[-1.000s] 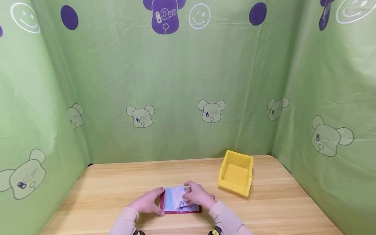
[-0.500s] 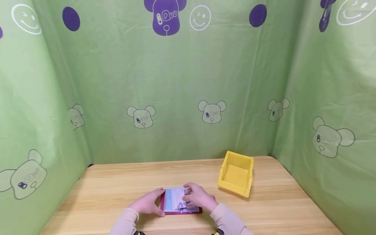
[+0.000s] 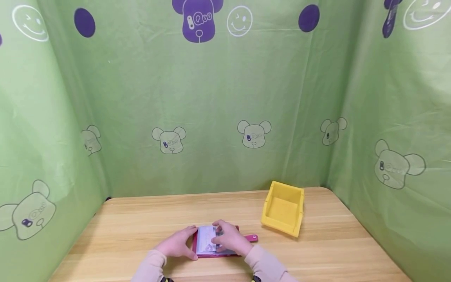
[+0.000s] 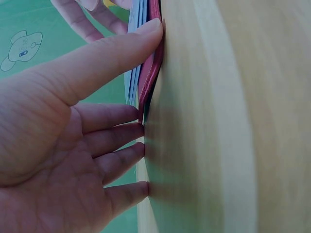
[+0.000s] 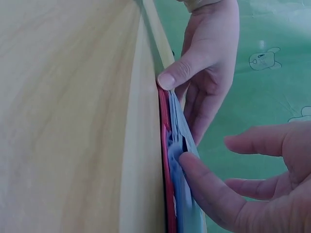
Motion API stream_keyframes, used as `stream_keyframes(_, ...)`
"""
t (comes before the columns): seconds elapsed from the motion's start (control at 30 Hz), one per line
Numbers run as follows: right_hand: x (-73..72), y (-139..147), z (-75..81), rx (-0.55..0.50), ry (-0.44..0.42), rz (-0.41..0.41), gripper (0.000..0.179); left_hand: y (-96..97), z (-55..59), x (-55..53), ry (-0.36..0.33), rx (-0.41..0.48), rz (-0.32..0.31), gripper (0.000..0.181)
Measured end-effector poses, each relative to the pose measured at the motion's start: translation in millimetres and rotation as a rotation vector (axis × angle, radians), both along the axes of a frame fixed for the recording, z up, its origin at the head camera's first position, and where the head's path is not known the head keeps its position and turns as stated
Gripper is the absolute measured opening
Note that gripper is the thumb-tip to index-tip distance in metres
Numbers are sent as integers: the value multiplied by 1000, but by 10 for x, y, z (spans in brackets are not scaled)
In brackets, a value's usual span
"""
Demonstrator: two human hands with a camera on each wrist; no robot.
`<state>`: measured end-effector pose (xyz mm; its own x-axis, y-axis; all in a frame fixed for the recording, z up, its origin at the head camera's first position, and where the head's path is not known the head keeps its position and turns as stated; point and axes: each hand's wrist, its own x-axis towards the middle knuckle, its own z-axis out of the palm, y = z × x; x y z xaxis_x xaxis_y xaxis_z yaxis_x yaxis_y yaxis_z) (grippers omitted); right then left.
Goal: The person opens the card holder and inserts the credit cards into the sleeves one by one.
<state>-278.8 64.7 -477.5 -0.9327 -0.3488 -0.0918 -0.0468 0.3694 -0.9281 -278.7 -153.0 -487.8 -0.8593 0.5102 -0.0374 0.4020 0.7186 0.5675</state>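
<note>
A red card holder [image 3: 218, 256] with clear bluish sleeves lies open on the wooden table. In it, a white printed card [image 3: 207, 239] sits toward the left side. My left hand [image 3: 177, 243] braces the holder's left end, thumb at the near corner. In the left wrist view its straight fingers [image 4: 119, 158] touch the tabletop beside the cover. My right hand [image 3: 230, 238] is over the holder, fingertips at the card's right edge. In the right wrist view its thumb [image 5: 197, 167] touches the edge of the sleeves [image 5: 187, 128], the other fingers spread away from it.
A yellow plastic bin [image 3: 282, 209] stands on the table [image 3: 148, 213] at the back right. The holder's snap strap [image 3: 251, 238] sticks out to the right. Green printed curtains [image 3: 211, 172] enclose the table's back and sides.
The card has shifted left and straightened within the holder, and my right hand has moved left with it. More of the snap strap shows. My left hand has stayed in place.
</note>
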Motion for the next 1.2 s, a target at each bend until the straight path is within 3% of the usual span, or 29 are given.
stream_keyframes(0.17, 7, -11, 1, 23, 8, -1, 58, 9, 4, 5, -2, 4, 6, 96)
stream_keyframes(0.43, 35, 45, 16, -90, -54, -17, 65, 23, 24, 23, -6, 7, 10, 95)
stream_keyframes(0.77, 79, 85, 70, -117, -42, 10, 66, 25, 14, 30, -1, 0, 12, 94)
stream_keyframes(0.97, 25, 253, 66, -110, 31, 14, 64, 34, 29, 38, -8, 2, 19, 94)
stream_keyframes(1.2, -59, 527, -41, 65, 225, 12, 58, 30, 51, 51, -16, 9, 23, 95)
